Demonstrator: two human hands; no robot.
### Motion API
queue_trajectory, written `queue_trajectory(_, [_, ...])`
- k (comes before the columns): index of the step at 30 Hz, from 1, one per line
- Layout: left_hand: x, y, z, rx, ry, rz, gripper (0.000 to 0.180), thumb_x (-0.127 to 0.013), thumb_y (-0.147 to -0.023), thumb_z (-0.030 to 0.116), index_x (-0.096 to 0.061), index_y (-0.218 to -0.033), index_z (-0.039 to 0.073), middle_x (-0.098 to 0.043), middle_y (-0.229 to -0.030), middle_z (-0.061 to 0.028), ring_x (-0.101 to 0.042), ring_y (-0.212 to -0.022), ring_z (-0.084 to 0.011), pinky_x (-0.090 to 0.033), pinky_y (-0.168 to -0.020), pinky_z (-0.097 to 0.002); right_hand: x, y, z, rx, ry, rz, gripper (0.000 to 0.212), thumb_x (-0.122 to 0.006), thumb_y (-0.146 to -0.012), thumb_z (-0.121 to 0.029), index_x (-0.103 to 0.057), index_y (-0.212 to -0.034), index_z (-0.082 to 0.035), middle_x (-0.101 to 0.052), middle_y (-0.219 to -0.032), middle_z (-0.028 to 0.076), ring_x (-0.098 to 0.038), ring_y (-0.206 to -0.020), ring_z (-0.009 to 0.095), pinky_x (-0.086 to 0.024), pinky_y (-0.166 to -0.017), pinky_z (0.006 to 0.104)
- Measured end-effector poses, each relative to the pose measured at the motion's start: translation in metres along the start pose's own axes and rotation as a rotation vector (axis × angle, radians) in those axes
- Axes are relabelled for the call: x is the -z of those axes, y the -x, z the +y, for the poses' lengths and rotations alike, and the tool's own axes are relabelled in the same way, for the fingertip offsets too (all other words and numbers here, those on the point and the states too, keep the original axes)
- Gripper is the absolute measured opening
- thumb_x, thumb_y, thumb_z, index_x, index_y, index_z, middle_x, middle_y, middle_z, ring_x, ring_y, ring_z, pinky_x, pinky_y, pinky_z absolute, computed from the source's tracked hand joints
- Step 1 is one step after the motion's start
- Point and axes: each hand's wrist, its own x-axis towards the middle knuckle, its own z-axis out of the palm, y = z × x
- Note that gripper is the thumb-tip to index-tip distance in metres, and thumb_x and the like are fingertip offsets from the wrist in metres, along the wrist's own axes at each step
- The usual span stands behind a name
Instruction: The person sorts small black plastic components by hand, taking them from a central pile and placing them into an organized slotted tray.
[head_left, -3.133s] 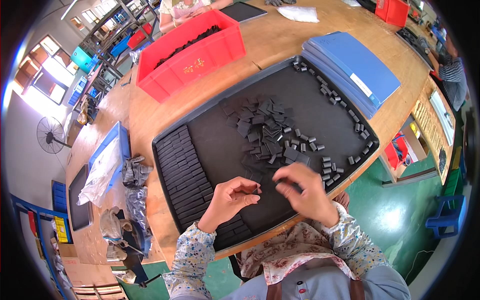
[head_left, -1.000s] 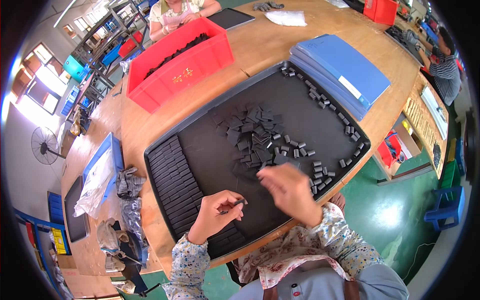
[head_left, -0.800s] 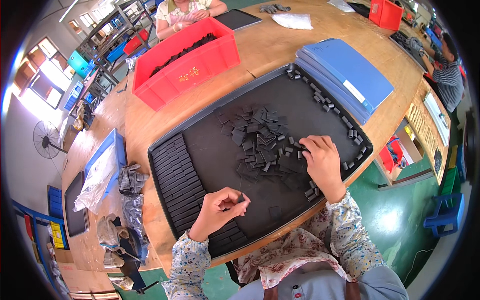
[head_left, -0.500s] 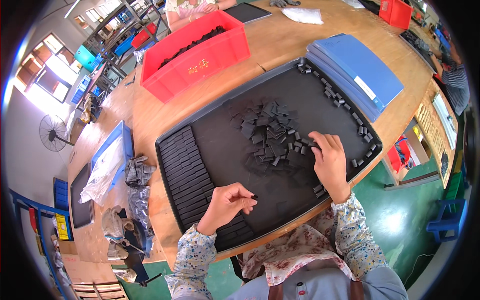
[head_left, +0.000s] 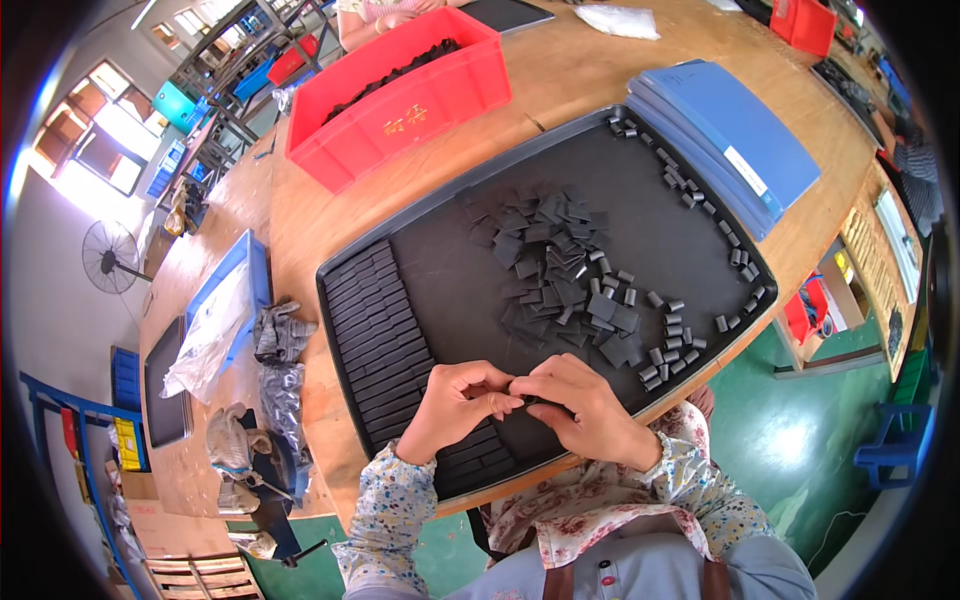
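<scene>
My left hand (head_left: 458, 408) and my right hand (head_left: 585, 408) meet fingertip to fingertip over the front of a large black tray (head_left: 435, 265). Both are closed in a pinch around a small black piece (head_left: 532, 401), mostly hidden by the fingers. Beyond them lies a loose heap of thin black squares (head_left: 550, 240). Short black tubes (head_left: 672, 332) stand and lie to the right of my right hand, and more run along the tray's right edge. Long rows of closely packed black pieces (head_left: 370, 320) fill the tray's left side, partly behind my left hand.
A red bin (head_left: 410, 125) of black pieces stands past the tray, with a person's hands (head_left: 400, 15) behind it. Blue folders (head_left: 735, 135) lie stacked at the right. Gloves (head_left: 282, 332) and a blue bin (head_left: 258, 270) with plastic are at the left. A blue stool (head_left: 893, 445) stands on the floor.
My right hand has come left from the tubes beside the heap to meet my left hand, which has barely moved. Tubes near the tray's front right now show. The view has shifted slightly.
</scene>
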Motion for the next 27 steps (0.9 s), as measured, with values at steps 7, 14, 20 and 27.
queue_trajectory(7, [-0.010,-0.004,0.014,-0.194,-0.076,0.108,0.015,-0.077,-0.081,-0.001,-0.069,-0.093,-0.004,-0.069,-0.086,-0.0073,-0.069,-0.074,-0.0121,-0.058,-0.069,-0.0251,0.005,0.003,-0.001,-0.244,-0.258,0.162,0.023,-0.069,-0.085,0.003,-0.065,-0.108,-0.002,-0.066,-0.099,0.007,-0.062,-0.084,0.014,-0.051,-0.078,0.0283])
queue_trajectory(14, [-0.007,0.001,0.004,-0.140,-0.137,0.047,0.017,-0.080,-0.080,0.001,-0.068,-0.090,-0.005,-0.068,-0.082,-0.0052,-0.068,-0.074,-0.0103,-0.056,-0.067,-0.0234,-0.005,0.006,0.001,-0.386,-0.644,0.104,0.019,-0.072,-0.087,-0.001,-0.066,-0.105,-0.002,-0.066,-0.099,0.004,-0.062,-0.085,0.010,-0.051,-0.080,0.0259])
queue_trajectory(20, [-0.009,0.000,0.006,-0.042,-0.063,0.009,0.015,-0.079,-0.082,0.004,-0.069,-0.090,-0.005,-0.069,-0.081,-0.0043,-0.065,-0.073,-0.0070,-0.054,-0.064,-0.0222,0.003,0.001,0.003,-0.017,-0.019,0.073,0.015,-0.076,-0.077,0.002,-0.070,-0.090,-0.002,-0.070,-0.100,0.009,-0.064,-0.088,0.020,-0.051,-0.079,0.0323])
queue_trajectory(27, [-0.007,0.000,0.004,-0.116,-0.180,0.092,0.020,-0.079,-0.083,0.008,-0.070,-0.098,-0.002,-0.070,-0.079,-0.0050,-0.065,-0.071,-0.0076,-0.053,-0.063,-0.0242,0.012,0.000,0.001,0.006,0.023,0.018,0.022,-0.076,-0.075,0.001,-0.070,-0.095,-0.005,-0.068,-0.106,0.007,-0.062,-0.090,0.026,-0.052,-0.075,0.0357])
